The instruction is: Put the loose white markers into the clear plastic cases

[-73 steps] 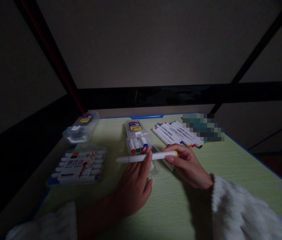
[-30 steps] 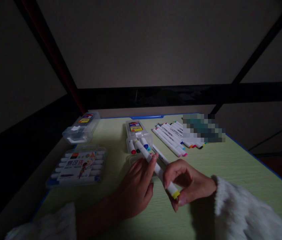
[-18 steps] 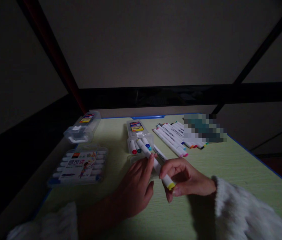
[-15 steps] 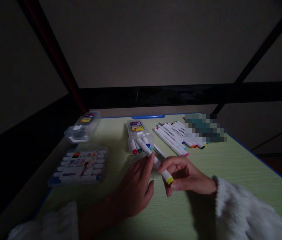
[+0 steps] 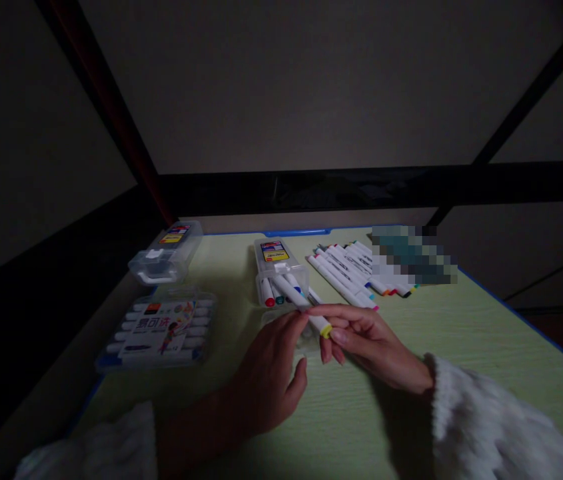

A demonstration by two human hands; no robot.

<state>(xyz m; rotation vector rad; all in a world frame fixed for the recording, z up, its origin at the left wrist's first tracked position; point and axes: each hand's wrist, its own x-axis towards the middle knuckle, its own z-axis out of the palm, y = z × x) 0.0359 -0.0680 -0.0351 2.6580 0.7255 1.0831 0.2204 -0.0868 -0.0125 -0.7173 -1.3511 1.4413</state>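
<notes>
My right hand (image 5: pixel 368 340) pinches a white marker (image 5: pixel 294 293) near its yellow end. The marker's far end slants into the mouth of the middle clear plastic case (image 5: pixel 271 257), where markers with red, green and blue ends lie. My left hand (image 5: pixel 271 373) is held beside the marker, fingers stretched out and thumb apart, its fingertips at the marker's side. Part of the case's clear flap (image 5: pixel 311 341) shows under my hands; the rest is hidden. Another white marker (image 5: pixel 314 295) shows partly behind the held one.
Several white markers (image 5: pixel 344 277) lie in a row at the right, beside a pixelated dark-green patch (image 5: pixel 411 257). To the left are a clear case (image 5: pixel 181 250) and a flat marker pack (image 5: pixel 161 331). The green table (image 5: pixel 461 347) has a blue edge; a wall stands behind.
The marker in my right hand has slid farther into the case, away from me, and its yellow end has moved up and left. My left hand has barely moved.
</notes>
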